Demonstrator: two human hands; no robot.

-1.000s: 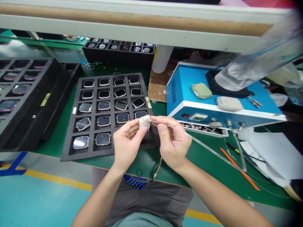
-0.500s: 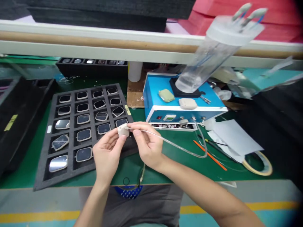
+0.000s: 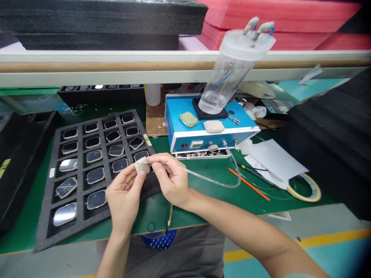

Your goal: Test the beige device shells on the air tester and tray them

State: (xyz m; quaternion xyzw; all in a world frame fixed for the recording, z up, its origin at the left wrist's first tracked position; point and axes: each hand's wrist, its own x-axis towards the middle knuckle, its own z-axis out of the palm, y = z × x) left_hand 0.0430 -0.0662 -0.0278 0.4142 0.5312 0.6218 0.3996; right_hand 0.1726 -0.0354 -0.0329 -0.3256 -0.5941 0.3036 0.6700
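Between the thumb and fingers of my left hand [image 3: 125,197] is a small beige watch case [image 3: 142,165], held upright over the foam tray. My right hand [image 3: 171,178] pinches the end of a clear tube [image 3: 203,178] against the case's edge; whether its tip enters the case is too small to tell. The tube loops back to the front of a blue machine [image 3: 181,135]. Below my hands lies a dark foam tray [image 3: 84,223] with several square watch faces [image 3: 95,175] in its compartments; my hands hide its right part.
On the machine stand a clear cylinder [image 3: 223,77], a green case [image 3: 189,119] and another beige case [image 3: 213,126]. To the right lie an orange stick [image 3: 249,184], white paper [image 3: 276,158] and a tape roll [image 3: 315,193]. A shelf edge [image 3: 116,79] runs across the back.
The whole view has shifted, so the machine and tray appear farther left. Both hands keep the same hold on the watch case and the tube.
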